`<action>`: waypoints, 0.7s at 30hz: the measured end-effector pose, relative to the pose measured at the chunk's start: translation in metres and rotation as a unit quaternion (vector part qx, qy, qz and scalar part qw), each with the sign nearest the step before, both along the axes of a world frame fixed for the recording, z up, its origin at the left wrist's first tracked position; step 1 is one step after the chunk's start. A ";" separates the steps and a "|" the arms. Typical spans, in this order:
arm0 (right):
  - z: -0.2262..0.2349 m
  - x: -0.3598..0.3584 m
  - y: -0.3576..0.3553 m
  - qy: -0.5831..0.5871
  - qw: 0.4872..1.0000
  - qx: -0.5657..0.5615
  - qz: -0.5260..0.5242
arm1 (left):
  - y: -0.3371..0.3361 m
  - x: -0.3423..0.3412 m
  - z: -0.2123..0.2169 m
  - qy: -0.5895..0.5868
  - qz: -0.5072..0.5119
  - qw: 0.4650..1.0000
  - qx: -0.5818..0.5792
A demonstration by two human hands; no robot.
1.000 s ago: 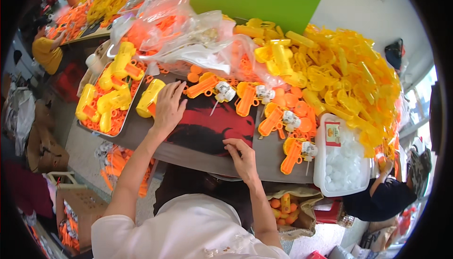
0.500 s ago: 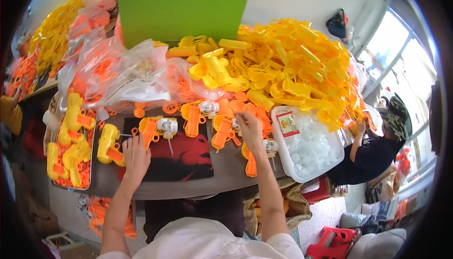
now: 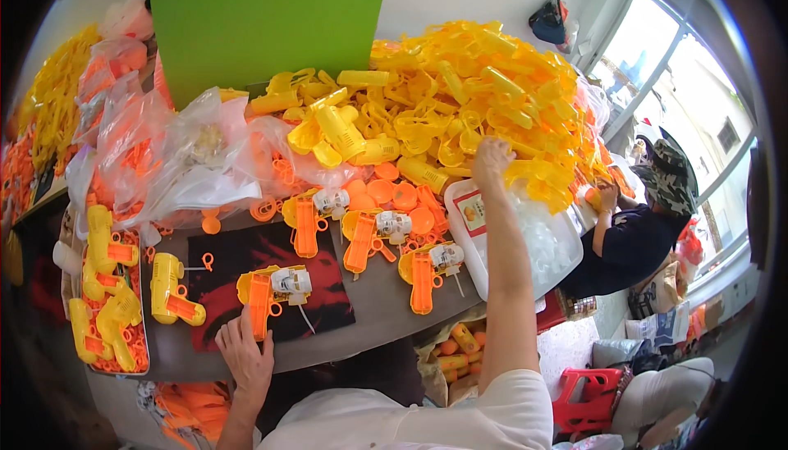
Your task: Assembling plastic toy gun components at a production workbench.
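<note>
Here the toy gun [image 3: 261, 296] on the dark mat [image 3: 328, 302] is touched at its handle by the left hand [image 3: 245, 351]; whether it is gripped cannot be told, fingertips partly hidden. Beyond the mat, well to its right, the yellow heap [image 3: 509, 89] is reached by the right hand [image 3: 493, 159], any hold impossible to tell. Right of the mat, the white tub [image 3: 472, 261] is partly covered by the forearm [image 3: 510, 286].

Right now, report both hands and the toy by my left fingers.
Left hand at toy, on dark mat. Right hand at yellow pile. Right forearm crosses white tub.
</note>
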State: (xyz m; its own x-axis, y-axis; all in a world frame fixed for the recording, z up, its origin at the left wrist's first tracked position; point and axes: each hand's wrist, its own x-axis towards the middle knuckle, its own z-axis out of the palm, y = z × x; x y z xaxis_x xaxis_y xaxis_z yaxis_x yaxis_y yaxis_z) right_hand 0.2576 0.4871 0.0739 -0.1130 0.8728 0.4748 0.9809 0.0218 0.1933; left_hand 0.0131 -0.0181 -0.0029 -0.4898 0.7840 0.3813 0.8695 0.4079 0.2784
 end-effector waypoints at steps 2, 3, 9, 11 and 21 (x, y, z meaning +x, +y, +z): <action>-0.006 0.021 0.011 -0.033 0.999 -0.013 0.027 | -0.002 0.004 0.005 -0.027 -0.003 1.000 0.005; -0.006 0.028 0.021 -0.061 0.998 -0.002 0.034 | -0.001 0.006 0.008 -0.041 -0.009 0.999 0.005; 0.035 0.029 -0.007 0.056 0.940 0.242 0.234 | 0.002 0.004 0.009 -0.050 -0.029 0.998 0.036; 0.061 -0.013 -0.070 0.200 0.903 0.181 0.335 | 0.006 -0.006 0.017 -0.023 -0.042 0.996 0.079; 0.040 -0.128 -0.269 0.459 0.427 -0.681 0.379 | 0.067 -0.037 0.132 0.180 -0.347 0.919 0.047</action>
State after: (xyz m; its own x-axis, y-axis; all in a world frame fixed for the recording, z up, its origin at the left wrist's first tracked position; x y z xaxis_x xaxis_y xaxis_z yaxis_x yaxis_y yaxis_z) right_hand 0.1301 0.2178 0.1141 -0.9196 0.2878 -0.2675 0.2420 -0.1216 -0.9626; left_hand -0.0236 0.0485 0.1294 0.2867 0.8158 0.5023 0.9540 -0.2909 -0.0721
